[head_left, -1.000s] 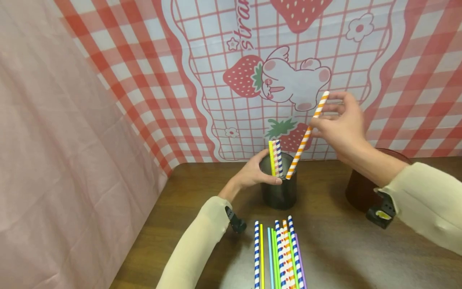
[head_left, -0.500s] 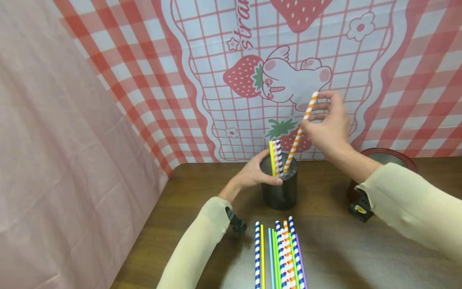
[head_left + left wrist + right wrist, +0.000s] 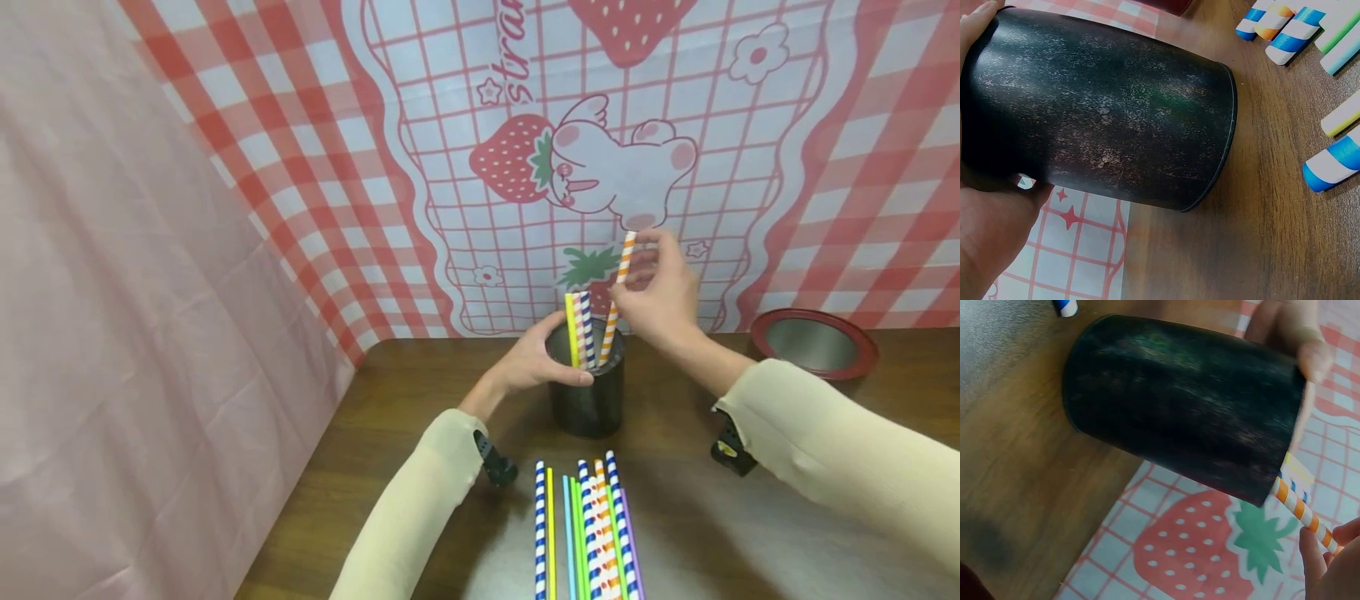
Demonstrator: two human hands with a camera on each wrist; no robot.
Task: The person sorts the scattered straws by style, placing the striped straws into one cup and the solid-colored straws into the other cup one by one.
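A dark, speckled cylindrical cup (image 3: 588, 408) stands upright on the wooden table. My left hand (image 3: 534, 360) grips it near the rim, thumb along the front side. Inside lean a yellow straw (image 3: 572, 329), a pink-striped straw and a blue-striped straw (image 3: 587, 329). My right hand (image 3: 663, 292) pinches an orange-and-white striped straw (image 3: 624, 262), whose lower end is inside the cup's mouth. In the right wrist view the orange-striped straw (image 3: 1297, 507) enters past the rim. The left wrist view shows the cup's side (image 3: 1104, 106) close up; its inside is hidden there.
Several loose straws (image 3: 592, 533), striped and plain, lie side by side on the table (image 3: 360, 450) in front of the cup. A dark red-rimmed container (image 3: 858, 343) stands behind my right forearm. A strawberry-print cloth (image 3: 420, 167) hangs behind the table, a pink curtain (image 3: 150, 333) at left.
My right hand has moved left and down with the orange-striped straw, whose lower end has gone from the rim into the cup. My left hand keeps its grip on the cup.
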